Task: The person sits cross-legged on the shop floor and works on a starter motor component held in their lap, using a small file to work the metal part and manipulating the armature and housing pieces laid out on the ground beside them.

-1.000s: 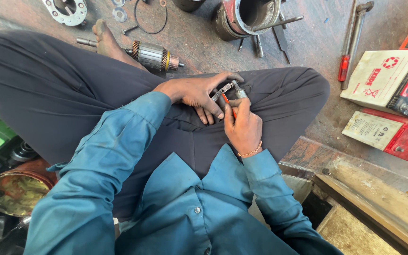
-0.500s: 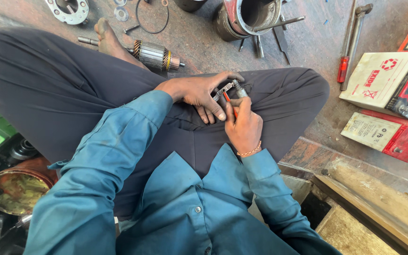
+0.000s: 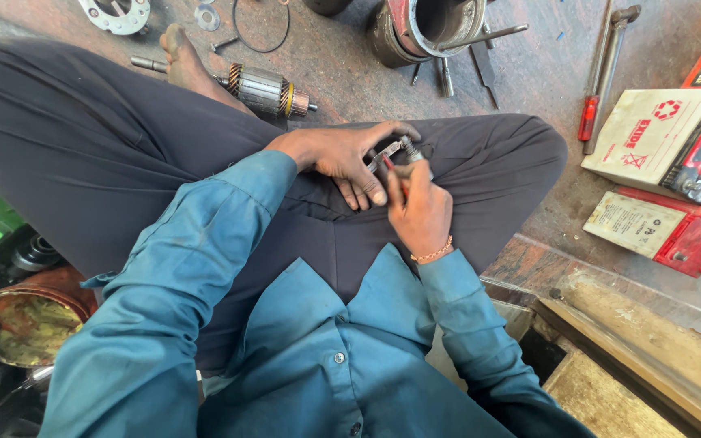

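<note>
I sit cross-legged on the floor in dark trousers and a blue shirt. My left hand (image 3: 342,158) grips a small grey metal part (image 3: 395,150) over my lap. My right hand (image 3: 419,207), with a thin bracelet at the wrist, holds a red-handled tool (image 3: 389,165) against that part. The tool's tip is hidden between my fingers. Both hands touch each other above my right thigh.
A motor armature (image 3: 265,89) lies by my bare foot. A round metal housing (image 3: 436,24), a flange (image 3: 115,12), a wire ring (image 3: 261,24), a red-handled screwdriver (image 3: 590,113), boxes (image 3: 659,134) at right and a rusty tin (image 3: 26,324) at left surround me.
My hands stay together on the small part; the fingers shift only slightly. Nothing else has moved.
</note>
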The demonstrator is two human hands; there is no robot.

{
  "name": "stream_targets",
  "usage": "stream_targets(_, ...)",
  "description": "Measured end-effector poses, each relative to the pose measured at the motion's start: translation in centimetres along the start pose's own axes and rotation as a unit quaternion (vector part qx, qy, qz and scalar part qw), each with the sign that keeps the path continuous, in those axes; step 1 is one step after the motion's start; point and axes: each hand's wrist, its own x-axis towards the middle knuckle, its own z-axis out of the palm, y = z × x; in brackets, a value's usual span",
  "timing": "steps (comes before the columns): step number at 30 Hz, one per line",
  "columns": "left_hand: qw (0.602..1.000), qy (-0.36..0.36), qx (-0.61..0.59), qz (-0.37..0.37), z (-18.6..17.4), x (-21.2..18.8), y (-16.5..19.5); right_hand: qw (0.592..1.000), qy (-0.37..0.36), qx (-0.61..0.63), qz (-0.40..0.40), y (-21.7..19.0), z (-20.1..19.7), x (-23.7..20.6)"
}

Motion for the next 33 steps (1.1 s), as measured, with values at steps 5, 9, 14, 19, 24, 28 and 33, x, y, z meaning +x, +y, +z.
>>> stream_targets(5, 1.0, -0.005, -0.001, -0.012, -0.2, -0.3, 0.3, 0.999, -0.002, 0.034, -0.02, -0.1, 0.0, 0.1)
stream_targets(9, 1.0, -0.015, -0.006, -0.027, -0.4, 0.0, 0.4, 0.998, -0.018, 0.041, 0.048, -0.3, -0.1, 0.2)
stream_targets(14, 0.999, -0.017, -0.021, -0.026, -0.6, 0.1, -0.1, 0.999, 0.016, -0.025, 0.039, -1.0, 1.0, 0.3)
stream_targets(19, 0.997, -0.031, -0.043, -0.05, -1.1, 0.4, -0.2, 0.998, 0.0, -0.014, 0.054, -1.0, 0.8, 0.0)
stream_targets(24, 0.996, -0.048, -0.052, -0.045, -1.0, 0.5, -0.4, 0.999, 0.007, 0.016, 0.039, -0.9, 0.9, 0.3)
stream_targets(28, 0.998, -0.038, -0.035, -0.044, -1.0, 0.4, -0.2, 0.997, 0.011, 0.059, 0.045, -0.6, 0.9, 0.3)
stream_targets(33, 0.997, -0.048, -0.038, -0.05, -1.0, 0.3, -0.3, 0.997, 0.013, 0.052, 0.05, -0.8, 1.0, -0.1)
